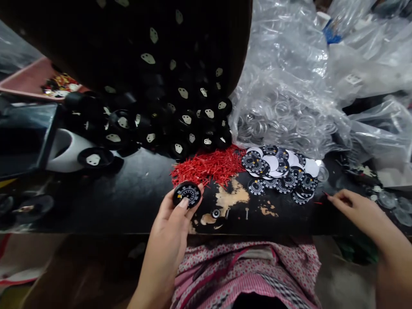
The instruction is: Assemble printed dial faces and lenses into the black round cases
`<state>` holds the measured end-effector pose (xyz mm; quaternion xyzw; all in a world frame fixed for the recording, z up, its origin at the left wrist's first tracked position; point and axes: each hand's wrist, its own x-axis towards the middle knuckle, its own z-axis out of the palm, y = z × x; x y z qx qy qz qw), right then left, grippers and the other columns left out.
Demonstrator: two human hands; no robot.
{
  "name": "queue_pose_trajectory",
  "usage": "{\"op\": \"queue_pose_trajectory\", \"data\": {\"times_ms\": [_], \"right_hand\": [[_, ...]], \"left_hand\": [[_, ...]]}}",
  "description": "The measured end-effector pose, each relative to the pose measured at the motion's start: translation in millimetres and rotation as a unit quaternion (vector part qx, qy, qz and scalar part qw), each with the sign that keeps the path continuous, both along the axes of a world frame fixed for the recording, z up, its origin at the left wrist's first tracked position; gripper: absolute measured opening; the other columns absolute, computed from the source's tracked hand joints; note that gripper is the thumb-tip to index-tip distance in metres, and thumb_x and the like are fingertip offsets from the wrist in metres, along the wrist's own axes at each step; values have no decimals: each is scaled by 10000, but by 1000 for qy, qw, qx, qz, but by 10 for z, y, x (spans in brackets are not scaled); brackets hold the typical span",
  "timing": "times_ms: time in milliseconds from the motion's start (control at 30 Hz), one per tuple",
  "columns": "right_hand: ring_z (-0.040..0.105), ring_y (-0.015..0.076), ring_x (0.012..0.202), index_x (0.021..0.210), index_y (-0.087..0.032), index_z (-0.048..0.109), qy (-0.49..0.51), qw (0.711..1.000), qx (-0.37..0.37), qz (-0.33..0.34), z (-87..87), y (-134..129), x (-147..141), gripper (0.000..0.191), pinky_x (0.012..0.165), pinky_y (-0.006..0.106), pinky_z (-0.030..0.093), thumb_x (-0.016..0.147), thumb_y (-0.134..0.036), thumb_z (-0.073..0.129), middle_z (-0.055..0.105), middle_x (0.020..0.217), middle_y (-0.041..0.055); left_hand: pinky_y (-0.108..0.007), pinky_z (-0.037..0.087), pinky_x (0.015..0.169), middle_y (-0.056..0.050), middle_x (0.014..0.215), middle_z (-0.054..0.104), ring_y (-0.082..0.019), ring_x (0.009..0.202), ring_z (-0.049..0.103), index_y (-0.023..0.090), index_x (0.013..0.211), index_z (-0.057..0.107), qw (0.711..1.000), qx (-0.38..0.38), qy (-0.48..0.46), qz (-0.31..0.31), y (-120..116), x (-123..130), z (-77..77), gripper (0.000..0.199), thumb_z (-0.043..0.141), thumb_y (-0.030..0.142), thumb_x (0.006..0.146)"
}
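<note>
My left hand [175, 219] grips a round black gauge [190, 194], its printed dial face up and my thumb lying across the lower part. Off to the right, my right hand [357, 210] pinches a small red needle [325, 194] between thumb and fingertips. Another red needle [318, 203] lies on the table just left of those fingers. Between the hands is a loose pile of printed dial discs [289, 176], some showing their white backs. Behind the gauge spreads a heap of red needles [209, 165].
Many black gauge housings [186, 119] spill from a dark container [193, 43]. A plastic bag [283, 86] holds clear rings. Small metal pins [246, 213] and a small round part [216, 213] lie near the edge of the black table [141, 206]. A pink tray [25, 79] stands far left.
</note>
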<state>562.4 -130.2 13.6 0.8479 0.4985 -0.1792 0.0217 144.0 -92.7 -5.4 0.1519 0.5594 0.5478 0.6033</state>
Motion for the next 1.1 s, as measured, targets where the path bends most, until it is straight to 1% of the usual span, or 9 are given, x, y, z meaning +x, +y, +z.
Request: {"op": "queue_pose_trajectory", "data": {"times_ms": [67, 133, 267, 367, 433, 567, 667, 900, 1100], "right_hand": [[600, 247, 574, 687, -280, 601, -13, 999, 30, -1, 29, 37, -144, 225, 588, 419, 454, 832, -448, 645, 641, 632, 48], [637, 264, 638, 772, -278, 641, 0, 996, 88, 26, 52, 109, -508, 168, 624, 427, 482, 856, -422, 621, 690, 714, 54], [678, 227, 912, 963, -245, 670, 205, 927, 130, 286, -18, 409, -1641, 180, 811, 375, 511, 978, -295, 498, 736, 973, 50], [663, 231, 914, 998, -180, 671, 152, 900, 123, 389, -124, 667, -2306, 181, 824, 380, 464, 982, -181, 491, 728, 956, 70], [654, 258, 913, 996, -149, 667, 83, 899, 120, 413, -171, 792, -2524, 184, 805, 395, 432, 992, -207, 493, 721, 953, 99], [647, 287, 877, 917, -130, 658, -15, 894, 103, 435, -170, 914, -2639, 177, 759, 400, 368, 976, -217, 516, 714, 897, 128], [649, 273, 853, 870, -133, 651, -16, 893, 89, 440, -142, 934, -2644, 160, 753, 393, 341, 952, -165, 518, 715, 870, 118], [627, 188, 800, 814, -191, 622, 223, 912, 115, 326, -178, 829, -2566, 101, 778, 349, 356, 911, -218, 617, 713, 857, 19], [600, 201, 842, 777, -189, 589, 224, 894, 162, 354, -102, 748, -2506, 133, 797, 366, 347, 909, -179, 603, 691, 868, 29]], "left_hand": [[-418, 412, 1164, -71, 1157, 749, -238, 1164, 682, 210, 1149, 641, 1000, 5, -5, 7, -8, -8, -50, 283, 690, 288, 882], [-410, 442, 1139, -83, 1146, 750, -247, 1179, 672, 194, 1120, 647, 1000, 23, -15, 9, 4, 13, -114, 261, 694, 285, 879], [-441, 461, 1118, -102, 1124, 756, -262, 1169, 676, 183, 1124, 656, 998, 44, -40, -19, 31, 98, -184, 283, 696, 305, 871], [-431, 462, 1115, -107, 1146, 753, -258, 1189, 666, 189, 1137, 653, 998, 40, -39, -15, -8, 90, -196, 287, 686, 312, 880], [-426, 471, 1104, -107, 1160, 750, -262, 1197, 661, 197, 1132, 653, 999, 31, -39, -9, -54, 50, -213, 285, 686, 321, 878], [-438, 507, 1061, -94, 1158, 749, -274, 1183, 667, 213, 1125, 649, 998, 12, -59, -13, -123, 9, -257, 279, 687, 319, 870], [-414, 542, 1006, -89, 1192, 736, -266, 1143, 688, 227, 1131, 636, 996, 5, -89, -11, -134, 41, -255, 269, 675, 322, 883], [-487, 549, 986, -89, 1279, 695, -288, 1117, 701, 250, 1216, 604, 968, -21, -243, -66, -117, 138, -189, 312, 629, 336, 918], [-423, 510, 1038, -59, 1213, 721, -253, 1154, 669, 264, 1172, 637, 995, 17, -88, -53, -109, 171, -249, 282, 648, 337, 900]]}}
